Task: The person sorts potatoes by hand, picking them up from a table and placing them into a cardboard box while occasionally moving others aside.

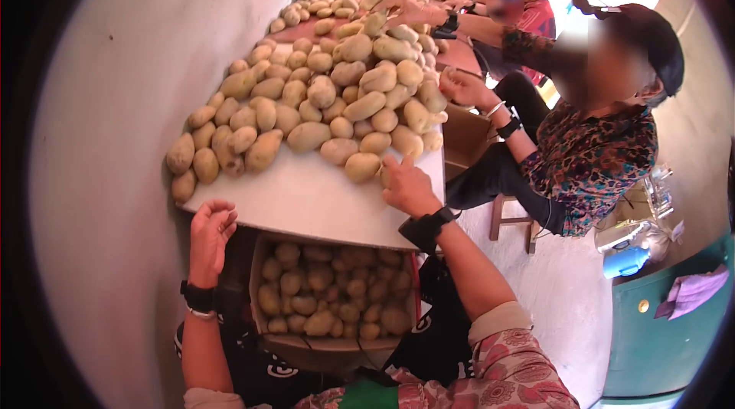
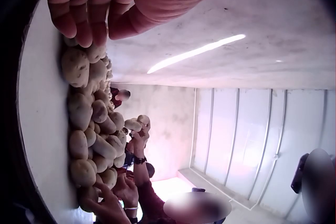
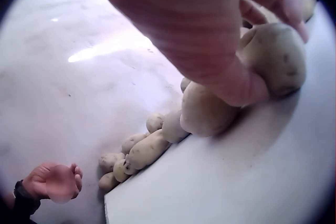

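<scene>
A large heap of tan potatoes [image 1: 320, 91] covers the far part of a white table [image 1: 306, 191]. My right hand [image 1: 411, 188] reaches to the heap's near right edge. In the right wrist view its thumb lies along one side of a potato [image 3: 278, 58], with the fingers round the far side, gripping it at the tabletop. My left hand [image 1: 210, 237] holds nothing; its fingers are loosely bent by the table's near left corner. In the left wrist view, the left fingertips [image 2: 98, 32] overlap the nearest potatoes.
Below the table's near edge, an open cardboard box [image 1: 321, 343] holds many potatoes. A wall [image 1: 115, 141] runs along the left. At the right sits another person [image 1: 601, 156], both hands at the heap; more people are farther back. A green cabinet [image 1: 666, 340] stands at lower right.
</scene>
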`<state>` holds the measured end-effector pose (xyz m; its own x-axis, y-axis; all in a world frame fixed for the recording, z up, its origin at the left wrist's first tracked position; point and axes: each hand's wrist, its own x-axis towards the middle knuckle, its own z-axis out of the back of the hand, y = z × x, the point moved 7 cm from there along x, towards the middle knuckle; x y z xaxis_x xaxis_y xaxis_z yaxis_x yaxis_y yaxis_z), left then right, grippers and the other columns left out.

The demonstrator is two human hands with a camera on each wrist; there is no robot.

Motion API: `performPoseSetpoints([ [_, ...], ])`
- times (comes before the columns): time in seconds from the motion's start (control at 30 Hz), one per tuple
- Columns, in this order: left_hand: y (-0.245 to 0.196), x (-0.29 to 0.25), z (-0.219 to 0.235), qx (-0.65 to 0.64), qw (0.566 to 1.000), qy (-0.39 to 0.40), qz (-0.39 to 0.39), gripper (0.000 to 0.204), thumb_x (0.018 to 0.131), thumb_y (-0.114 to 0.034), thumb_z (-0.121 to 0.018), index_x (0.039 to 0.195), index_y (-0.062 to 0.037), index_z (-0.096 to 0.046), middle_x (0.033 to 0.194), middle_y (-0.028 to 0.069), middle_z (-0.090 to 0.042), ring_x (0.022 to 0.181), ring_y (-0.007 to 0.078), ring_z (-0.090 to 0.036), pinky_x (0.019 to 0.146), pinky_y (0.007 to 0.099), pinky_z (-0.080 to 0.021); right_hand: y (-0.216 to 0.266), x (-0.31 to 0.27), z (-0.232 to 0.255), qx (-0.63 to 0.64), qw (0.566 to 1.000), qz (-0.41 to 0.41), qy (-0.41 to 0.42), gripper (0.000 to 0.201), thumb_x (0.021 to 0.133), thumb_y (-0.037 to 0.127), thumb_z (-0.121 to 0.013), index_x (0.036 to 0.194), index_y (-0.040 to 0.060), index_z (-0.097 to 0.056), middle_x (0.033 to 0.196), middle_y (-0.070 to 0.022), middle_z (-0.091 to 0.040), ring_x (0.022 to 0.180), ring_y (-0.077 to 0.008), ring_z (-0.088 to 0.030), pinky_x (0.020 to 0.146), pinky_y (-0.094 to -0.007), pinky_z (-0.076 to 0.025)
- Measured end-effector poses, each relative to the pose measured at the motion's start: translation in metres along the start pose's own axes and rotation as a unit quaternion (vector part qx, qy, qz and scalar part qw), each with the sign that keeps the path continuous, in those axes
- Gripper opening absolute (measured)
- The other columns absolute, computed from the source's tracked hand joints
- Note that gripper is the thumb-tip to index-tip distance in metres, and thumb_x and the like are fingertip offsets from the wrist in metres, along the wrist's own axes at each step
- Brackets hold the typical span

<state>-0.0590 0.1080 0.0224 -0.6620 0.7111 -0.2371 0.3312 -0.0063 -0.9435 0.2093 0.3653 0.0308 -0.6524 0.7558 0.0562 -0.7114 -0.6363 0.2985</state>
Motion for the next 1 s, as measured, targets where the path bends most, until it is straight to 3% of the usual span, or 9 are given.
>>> performPoseSetpoints([
  [0.13,-0.004,-0.005,-0.011,-0.003,1.0,0.013,-0.003,0.015,0.084,-0.007,-0.054,0.099,-0.0083,-0.054,0.095,0.0013,-0.059,0.085,0.0097,-0.057,0.073,0.0224,-0.044,-0.011,-0.001,-0.006,0.044,0.998,-0.018,0.042,0.051,0.067,0.017,-0.064,0.113,0.0136,-0.042,0.099,-0.0256,-0.051,0.082,-0.0464,-0.057,0.072,-0.0503,-0.048],
  [0.2,-0.002,-0.005,-0.014,-0.001,1.0,0.004,0.009,0.014,0.084,-0.007,-0.054,0.098,-0.0076,-0.055,0.095,0.0018,-0.06,0.085,0.0097,-0.057,0.074,0.0224,-0.045,-0.008,-0.003,-0.002,0.05,0.998,0.004,0.036,0.048,0.067,0.011,-0.064,0.109,0.0085,-0.042,0.097,-0.026,-0.052,0.083,-0.0443,-0.059,0.071,-0.0494,-0.049],
  [0.37,0.002,0.004,-0.011,0.029,1.0,0.0,0.003,0.016,0.086,-0.008,-0.054,0.102,-0.007,-0.056,0.096,0.0024,-0.06,0.087,0.0116,-0.058,0.075,0.0236,-0.045,-0.026,0.001,-0.024,0.038,0.997,0.054,0.026,0.047,0.069,0.018,-0.062,0.111,0.008,-0.043,0.09,-0.0255,-0.053,0.082,-0.0448,-0.055,0.072,-0.0497,-0.045],
  [0.53,0.008,0.01,-0.004,0.031,0.999,0.036,0.008,0.016,0.089,-0.011,-0.053,0.105,-0.0081,-0.054,0.108,0.0029,-0.059,0.097,0.0122,-0.057,0.079,0.0248,-0.046,0.016,-0.027,-0.023,-0.023,0.991,0.133,0.018,0.045,0.07,0.011,-0.059,0.113,0.0059,-0.047,0.088,-0.0233,-0.053,0.084,-0.0402,-0.054,0.078,-0.0443,-0.044],
  [0.7,0.005,0.004,-0.006,0.017,1.0,0.024,0.001,0.015,0.086,-0.01,-0.055,0.101,-0.0077,-0.056,0.103,0.0031,-0.062,0.093,0.0108,-0.058,0.078,0.0242,-0.046,0.034,-0.048,-0.024,-0.008,0.983,0.144,0.114,0.043,0.07,0.011,-0.06,0.111,0.0058,-0.05,0.09,-0.0211,-0.053,0.088,-0.038,-0.055,0.08,-0.0408,-0.045],
  [0.83,0.01,0.004,-0.004,0.04,0.998,0.038,0.008,0.016,0.09,-0.01,-0.051,0.105,-0.0069,-0.054,0.108,0.0046,-0.059,0.099,0.0118,-0.057,0.082,0.0245,-0.047,0.056,-0.065,-0.019,0.032,0.969,0.169,0.178,0.043,0.07,0.012,-0.061,0.111,0.0064,-0.051,0.093,-0.0199,-0.054,0.088,-0.0376,-0.055,0.081,-0.0404,-0.045],
  [0.93,0.008,0.004,-0.004,0.034,0.999,0.04,-0.002,0.016,0.09,-0.011,-0.051,0.105,-0.007,-0.054,0.107,0.0039,-0.059,0.098,0.0117,-0.057,0.082,0.0242,-0.047,0.079,-0.079,-0.023,0.059,0.952,0.207,0.217,0.046,0.07,0.012,-0.061,0.115,0.0076,-0.052,0.094,-0.0187,-0.054,0.089,-0.0367,-0.055,0.082,-0.0403,-0.045],
  [1.0,0.005,0.002,-0.008,0.04,0.999,0.023,-0.007,0.013,0.087,-0.011,-0.053,0.099,-0.009,-0.056,0.1,0.0008,-0.061,0.093,0.0105,-0.057,0.081,0.0251,-0.044,0.093,-0.086,-0.02,0.123,0.919,0.29,0.238,0.048,0.07,0.011,-0.061,0.117,0.0067,-0.052,0.099,-0.0187,-0.054,0.092,-0.0363,-0.055,0.084,-0.0399,-0.045],
])
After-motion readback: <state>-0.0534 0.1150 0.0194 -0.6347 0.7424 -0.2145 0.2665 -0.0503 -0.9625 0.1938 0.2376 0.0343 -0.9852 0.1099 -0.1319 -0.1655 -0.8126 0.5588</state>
